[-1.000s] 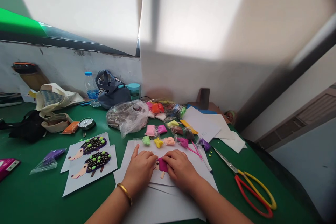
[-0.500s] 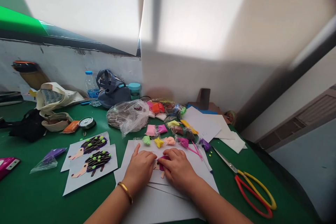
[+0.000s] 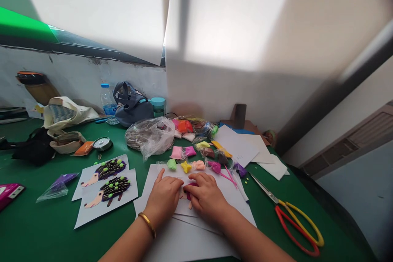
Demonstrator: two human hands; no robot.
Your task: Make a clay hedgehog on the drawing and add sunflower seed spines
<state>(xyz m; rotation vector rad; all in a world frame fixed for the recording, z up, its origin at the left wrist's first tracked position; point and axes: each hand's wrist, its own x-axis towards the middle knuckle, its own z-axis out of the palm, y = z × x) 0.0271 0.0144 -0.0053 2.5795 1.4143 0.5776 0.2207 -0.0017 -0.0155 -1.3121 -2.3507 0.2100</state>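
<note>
Beneath my hands is a small clay figure, with magenta clay [image 3: 193, 188] and a peach part [image 3: 183, 195] on white paper [image 3: 159, 229]; my fingers cover much of it. My left hand [image 3: 165, 196] lies on the paper at the figure's left side, thumb stretched away from the other fingers, gold bangle on the wrist. From the right, my right hand [image 3: 207, 198] bends its fingers over the magenta clay and presses against it. Just beyond the fingertips lie packets of green clay [image 3: 171, 165], yellow clay [image 3: 186, 167] and peach clay [image 3: 198, 165].
Scissors [image 3: 287, 208] with red and yellow handles lie at right. Two papers with clay hedgehogs [image 3: 115, 188] are at left, near a purple clay packet [image 3: 58, 184]. Behind stand a water bottle [image 3: 109, 106], a blue bag [image 3: 132, 108] and a plastic bag [image 3: 150, 135].
The fingers of my right hand have shifted slightly over the magenta clay. My left hand stays where it was, and the view has moved a touch.
</note>
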